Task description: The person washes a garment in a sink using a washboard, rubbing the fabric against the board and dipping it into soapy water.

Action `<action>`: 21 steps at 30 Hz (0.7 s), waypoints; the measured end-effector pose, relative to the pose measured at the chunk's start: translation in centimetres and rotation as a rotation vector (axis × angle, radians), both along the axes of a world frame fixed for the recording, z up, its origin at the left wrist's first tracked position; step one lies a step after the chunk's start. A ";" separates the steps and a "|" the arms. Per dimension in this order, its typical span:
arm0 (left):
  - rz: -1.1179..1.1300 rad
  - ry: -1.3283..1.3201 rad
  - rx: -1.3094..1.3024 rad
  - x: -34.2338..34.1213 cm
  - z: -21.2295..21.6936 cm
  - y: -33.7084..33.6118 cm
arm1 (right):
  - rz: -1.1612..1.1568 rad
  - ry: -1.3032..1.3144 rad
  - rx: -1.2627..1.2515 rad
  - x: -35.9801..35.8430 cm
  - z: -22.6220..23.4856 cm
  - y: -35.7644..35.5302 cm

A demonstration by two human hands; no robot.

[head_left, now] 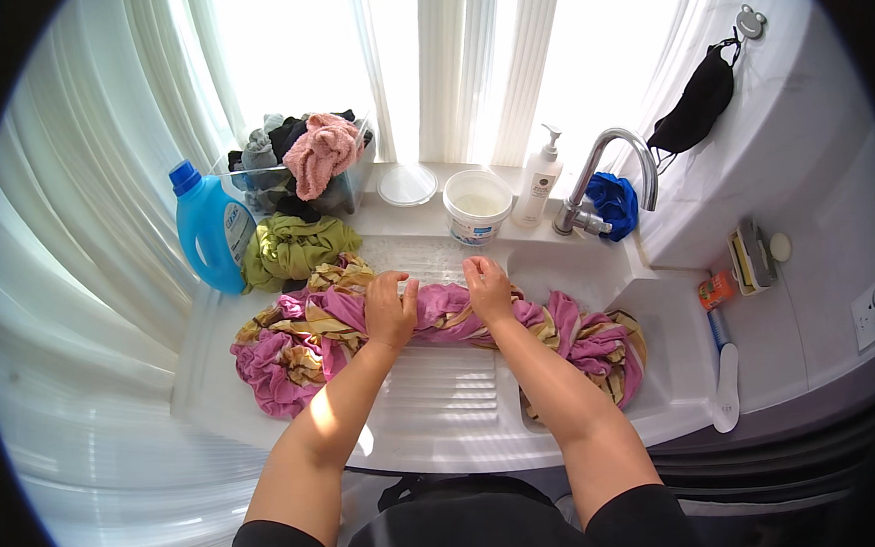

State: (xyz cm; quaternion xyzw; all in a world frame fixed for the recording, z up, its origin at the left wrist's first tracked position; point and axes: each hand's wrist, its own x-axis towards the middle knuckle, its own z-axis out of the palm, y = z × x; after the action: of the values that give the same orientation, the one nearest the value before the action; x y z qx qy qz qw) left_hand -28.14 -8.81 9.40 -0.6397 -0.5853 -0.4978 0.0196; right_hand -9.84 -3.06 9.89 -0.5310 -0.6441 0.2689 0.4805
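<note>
A long pink cloth with yellow-and-brown patterned parts (pixel 441 303) lies loosely twisted across the white sink's washboard, bunched at both ends. My left hand (pixel 391 311) is over its middle-left part, thumb apart from the loosely bent fingers. Close by on the right, my right hand (pixel 489 288) is over the middle of the cloth, fingers pointing away from me and slightly bent. Neither hand visibly grips the fabric, though the undersides of both are hidden. The ribbed washboard (pixel 439 384) shows below the cloth, between my forearms.
Far left are a blue detergent bottle (pixel 217 232), a yellow-green cloth (pixel 301 246) and a clear bin (pixel 352 193) heaped with clothes. Behind the sink stand a white tub (pixel 478 207), a pump bottle (pixel 537 184) and a curved faucet (pixel 599 168). A white-handled brush (pixel 726 386) lies at right.
</note>
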 end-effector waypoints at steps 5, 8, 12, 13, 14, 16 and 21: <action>-0.262 0.394 -0.032 -3.6 2.0 -8.0 | 0.186 -0.446 0.179 9.8 0.8 -6.4; -0.222 0.565 -0.207 -3.0 2.3 -9.2 | 0.149 -0.617 0.198 10.8 -0.6 -8.8; -0.074 0.633 -0.330 -1.8 2.5 -6.5 | 0.006 -0.658 0.136 9.8 -3.2 -8.5; -0.046 0.655 -0.368 -1.9 2.3 -5.7 | -0.036 -0.627 0.150 9.5 -3.5 -8.4; -0.018 0.677 -0.406 -2.0 2.1 -5.1 | -0.022 -0.559 0.143 9.6 -3.6 -8.3; -0.008 0.778 -0.288 -2.8 2.1 -4.4 | 0.003 -0.424 0.124 9.9 -2.2 -8.5; -0.304 0.542 -0.624 -4.0 6.9 -6.4 | 0.069 -0.298 0.182 13.2 5.1 -11.8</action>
State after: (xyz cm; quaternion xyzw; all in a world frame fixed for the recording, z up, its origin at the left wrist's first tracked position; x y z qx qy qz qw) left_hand -32.09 -15.24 16.29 -0.8013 -0.5806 -0.1085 -0.0953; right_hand 3.34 -14.89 15.00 -0.4968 -0.7477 0.1439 0.4164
